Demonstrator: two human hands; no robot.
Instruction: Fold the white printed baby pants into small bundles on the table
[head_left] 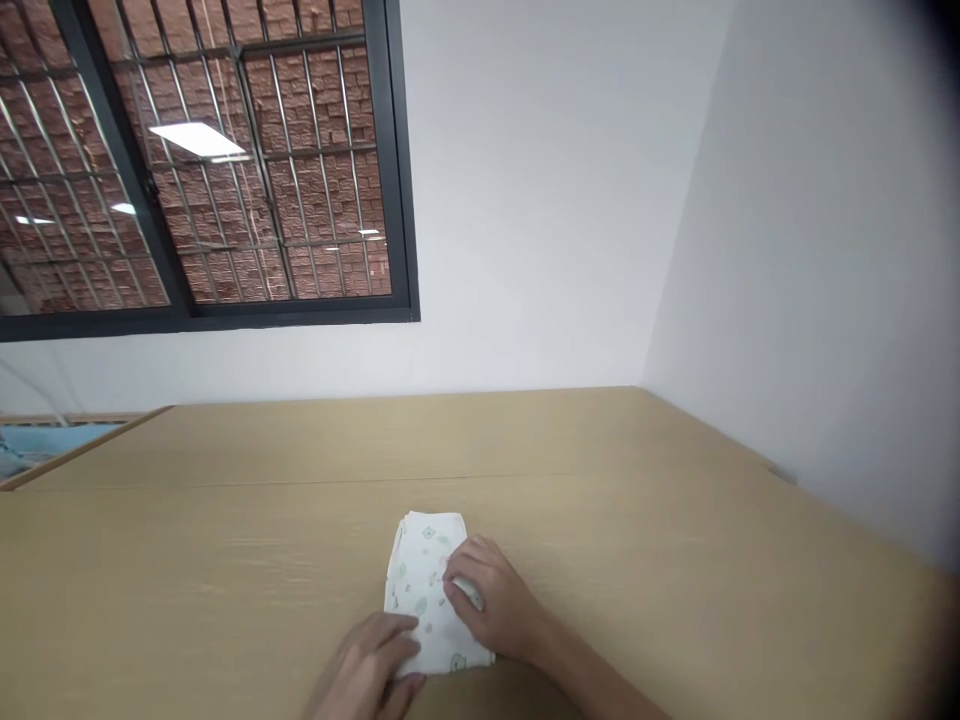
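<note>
A white cloth (421, 585) with small green and brown prints lies folded into a rough rectangle on the wooden tabletop. My left hand (369, 662) is at its lower left corner. The fingers rest on the cloth, stretched out and a little bent, with the thumb apart by the near edge. Over the right side of the cloth, my right hand (491, 598) is curled, its thumb and index fingertip close together in a pinch at the cloth's surface. The right palm covers part of the right edge.
The wide wooden tabletop (225, 560) has a seam running across it and reaches back to a white wall (540, 200). Another wall (810, 300) borders it on the right. A dark-framed barred window (405, 200) is at upper left. Something light blue (52, 438) lies beyond the left edge.
</note>
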